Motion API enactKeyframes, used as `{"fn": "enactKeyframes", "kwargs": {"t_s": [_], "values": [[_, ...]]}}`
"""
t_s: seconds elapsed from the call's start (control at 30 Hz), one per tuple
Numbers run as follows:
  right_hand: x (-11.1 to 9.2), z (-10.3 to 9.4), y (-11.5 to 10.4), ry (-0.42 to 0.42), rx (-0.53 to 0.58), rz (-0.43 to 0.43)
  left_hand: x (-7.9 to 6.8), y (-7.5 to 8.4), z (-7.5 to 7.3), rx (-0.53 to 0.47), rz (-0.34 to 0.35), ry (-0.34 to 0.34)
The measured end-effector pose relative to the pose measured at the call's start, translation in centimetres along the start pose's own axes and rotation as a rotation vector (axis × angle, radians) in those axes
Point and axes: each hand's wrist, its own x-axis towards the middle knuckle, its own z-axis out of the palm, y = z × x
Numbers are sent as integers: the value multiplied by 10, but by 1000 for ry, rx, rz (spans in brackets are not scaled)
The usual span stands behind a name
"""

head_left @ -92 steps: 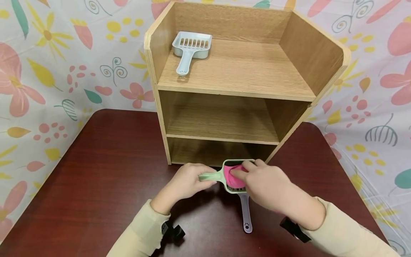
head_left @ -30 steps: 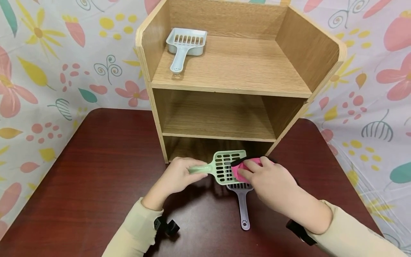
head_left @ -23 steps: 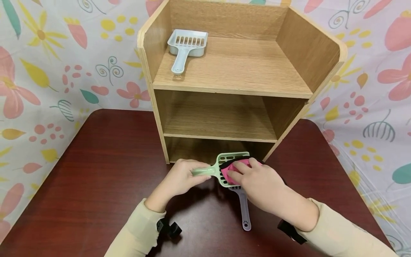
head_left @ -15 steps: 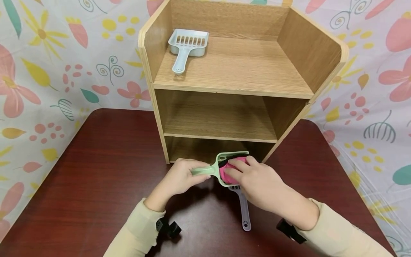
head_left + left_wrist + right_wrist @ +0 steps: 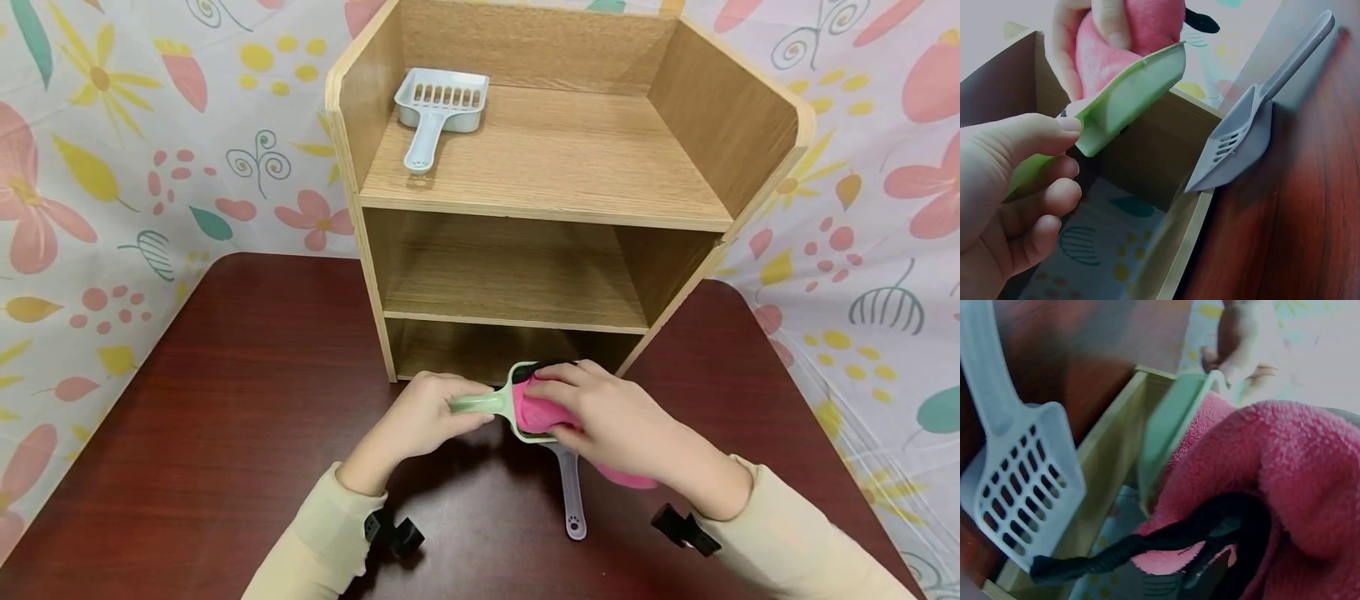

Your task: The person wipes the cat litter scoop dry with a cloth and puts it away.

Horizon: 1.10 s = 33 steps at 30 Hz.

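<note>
My left hand (image 5: 427, 417) holds a light green litter scoop (image 5: 483, 403) by its handle, above the table in front of the shelf. In my right hand (image 5: 626, 421) is a pink fluffy cloth (image 5: 542, 410) with black trim, bunched under the fingers and pressed into the scoop's basin. The cloth hides most of the slots; a loose pink end hangs below the hand. Beneath stands a pale purple litter scoop (image 5: 572, 492), its head mostly covered in the head view. The left wrist view shows this purple scoop (image 5: 1235, 144) seated in a matching holder.
A wooden shelf unit (image 5: 517, 215) stands at the back of the dark red table (image 5: 262, 417). On its top left sits a pale blue litter scoop (image 5: 427, 137) in a tray. Behind hangs a flower-patterned curtain (image 5: 180, 167).
One second ago the cloth lay at the green scoop's right edge with the slots bare. My right hand has since moved it left into the basin, covering them. The left hand keeps its grip.
</note>
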Motion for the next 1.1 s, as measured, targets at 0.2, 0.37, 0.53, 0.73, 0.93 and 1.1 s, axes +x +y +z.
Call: {"fn": "enactKeyframes", "kwargs": {"t_s": [0.2, 0.37, 0.53, 0.73, 0.93, 1.1], "values": [[1, 11, 5, 32, -23, 19, 0, 1, 2, 6, 11, 27], [-2, 13, 10, 28, -62, 49, 0, -1, 3, 0, 7, 15], [-6, 11, 19, 23, -109, 82, 0, -4, 3, 33, 8, 22], [-13, 8, 40, 70, 10, 95, 0, -7, -7, -8, -87, -26], [-28, 6, 58, 232, 278, 145, -2, -10, -23, -138, -207, -128], [-32, 16, 61, 238, 578, 207, -3, -9, -22, -208, -232, -211]]}}
